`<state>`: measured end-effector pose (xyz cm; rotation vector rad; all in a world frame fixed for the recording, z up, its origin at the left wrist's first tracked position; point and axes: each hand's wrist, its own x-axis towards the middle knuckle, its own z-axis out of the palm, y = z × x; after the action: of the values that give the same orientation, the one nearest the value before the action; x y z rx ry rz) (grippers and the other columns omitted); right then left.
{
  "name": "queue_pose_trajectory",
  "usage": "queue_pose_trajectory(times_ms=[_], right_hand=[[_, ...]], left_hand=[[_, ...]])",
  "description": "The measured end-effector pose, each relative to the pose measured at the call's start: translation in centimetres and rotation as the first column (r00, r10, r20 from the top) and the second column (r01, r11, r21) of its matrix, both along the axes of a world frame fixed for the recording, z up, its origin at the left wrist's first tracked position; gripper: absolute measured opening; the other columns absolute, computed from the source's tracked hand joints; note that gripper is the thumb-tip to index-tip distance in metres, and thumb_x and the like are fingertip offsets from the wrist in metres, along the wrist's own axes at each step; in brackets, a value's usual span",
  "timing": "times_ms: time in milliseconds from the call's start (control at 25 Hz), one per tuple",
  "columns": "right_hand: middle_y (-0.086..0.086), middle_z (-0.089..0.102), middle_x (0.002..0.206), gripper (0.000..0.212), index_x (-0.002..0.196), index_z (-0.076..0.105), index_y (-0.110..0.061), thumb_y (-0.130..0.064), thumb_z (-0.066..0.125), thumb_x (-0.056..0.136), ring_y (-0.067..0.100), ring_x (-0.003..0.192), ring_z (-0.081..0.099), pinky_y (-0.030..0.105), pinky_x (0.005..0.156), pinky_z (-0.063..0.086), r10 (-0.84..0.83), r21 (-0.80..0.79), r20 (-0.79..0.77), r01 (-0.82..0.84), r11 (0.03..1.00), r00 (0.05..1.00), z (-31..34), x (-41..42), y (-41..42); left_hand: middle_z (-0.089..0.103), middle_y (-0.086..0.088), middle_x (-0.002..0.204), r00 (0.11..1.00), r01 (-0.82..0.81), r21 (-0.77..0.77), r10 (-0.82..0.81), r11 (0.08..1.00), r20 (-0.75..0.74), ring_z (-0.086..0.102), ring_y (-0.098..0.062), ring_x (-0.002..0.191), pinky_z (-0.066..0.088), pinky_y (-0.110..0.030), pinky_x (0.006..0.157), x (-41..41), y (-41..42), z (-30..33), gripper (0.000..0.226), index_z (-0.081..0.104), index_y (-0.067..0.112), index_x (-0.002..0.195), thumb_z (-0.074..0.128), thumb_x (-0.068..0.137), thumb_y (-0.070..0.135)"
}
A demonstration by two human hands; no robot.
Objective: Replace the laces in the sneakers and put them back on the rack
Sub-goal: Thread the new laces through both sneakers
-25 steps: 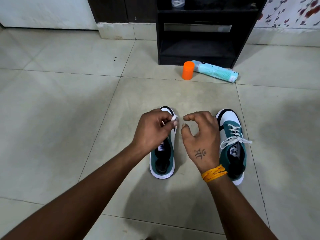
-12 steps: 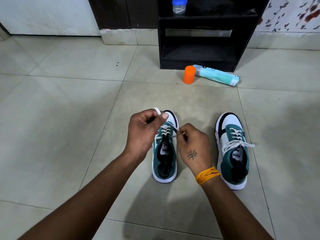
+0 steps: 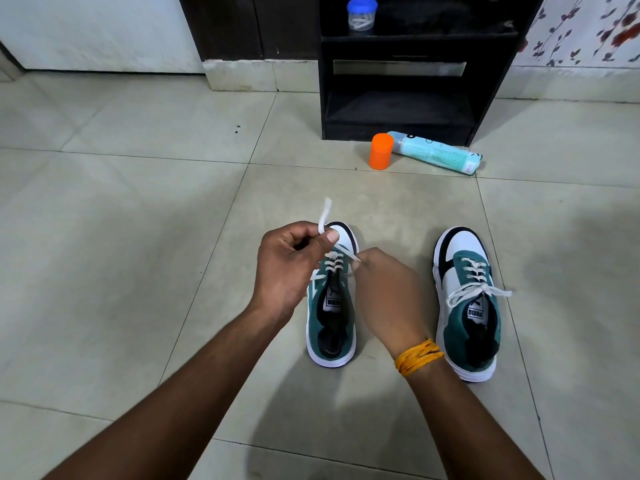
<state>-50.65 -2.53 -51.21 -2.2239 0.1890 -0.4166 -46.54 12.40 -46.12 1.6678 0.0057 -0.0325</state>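
Over the left sneaker [image 3: 330, 320], the left hand [image 3: 291, 268] pinches one white lace [image 3: 325, 214] end upward; the right hand [image 3: 388, 296] pinches the other end, beside the laced right sneaker [image 3: 465, 306]

Glossy tiled floor [image 3: 138, 237], matt suede-like sneakers [image 3: 330, 306], woven cloth lace [image 3: 325, 213], dark wooden rack [image 3: 398, 109]

Both forearms are bare, with no sleeves in view. The left hand [image 3: 291, 261] wears nothing: no ring, band or watch shows on it. The right hand [image 3: 388, 296] carries a bright yellow-orange thread wristband of several twisted strands [image 3: 418, 356], wound round the wrist at its 6 o'clock side.
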Motion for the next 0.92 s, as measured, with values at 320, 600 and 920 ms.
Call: queue_pose_trajectory(times_ms=[320, 600, 920], right_hand=[[-0.009, 0.060, 0.068, 0.007, 0.090, 0.066, -0.022, -0.021, 0.066, 0.097, 0.013, 0.061, 0.054, 0.034, 0.058, 0.046, 0.095, 0.122, 0.092, -0.106, 0.987, 0.991, 1.9, 0.0, 1.8], [-0.012, 0.066, 0.076, 0.010, 0.088, 0.069, -0.023, -0.021, 0.064, 0.096, 0.009, 0.073, 0.062, 0.037, 0.068, 0.052, -0.013, 0.151, 0.030, 0.008, 0.988, 0.999, 0.3, 0.0, 0.1], [-0.004, 0.052, 0.110, 0.020, 0.112, 0.071, -0.029, -0.026, 0.066, 0.093, 0.014, 0.082, 0.061, 0.035, 0.072, 0.053, -0.036, -0.060, 0.018, 0.037, 0.998, 0.999, -0.1, -0.4, -0.3]], left_hand=[[0.074, -0.001, 0.073, 0.999, 0.042, 0.018, -0.041, 0.999, -0.019, 0.064, -0.005, 0.061, 0.050, -0.018, 0.061, -0.4, 0.0, -0.1, 0.003, 0.079, 0.005, 0.089, 0.079, 0.089, 0.009], [0.077, 0.002, 0.075, 0.990, 0.143, 0.243, -0.142, 0.959, -0.023, 0.069, -0.009, 0.064, 0.057, -0.026, 0.066, 0.0, 2.1, -1.3, 0.008, 0.081, 0.016, 0.089, 0.080, 0.088, 0.008], [0.073, 0.006, 0.066, 0.992, 0.116, 0.335, -0.124, 0.935, 0.003, 0.063, -0.007, 0.059, 0.055, -0.028, 0.060, 0.1, 2.5, -1.6, 0.009, 0.080, 0.019, 0.081, 0.082, 0.087, 0.012]])
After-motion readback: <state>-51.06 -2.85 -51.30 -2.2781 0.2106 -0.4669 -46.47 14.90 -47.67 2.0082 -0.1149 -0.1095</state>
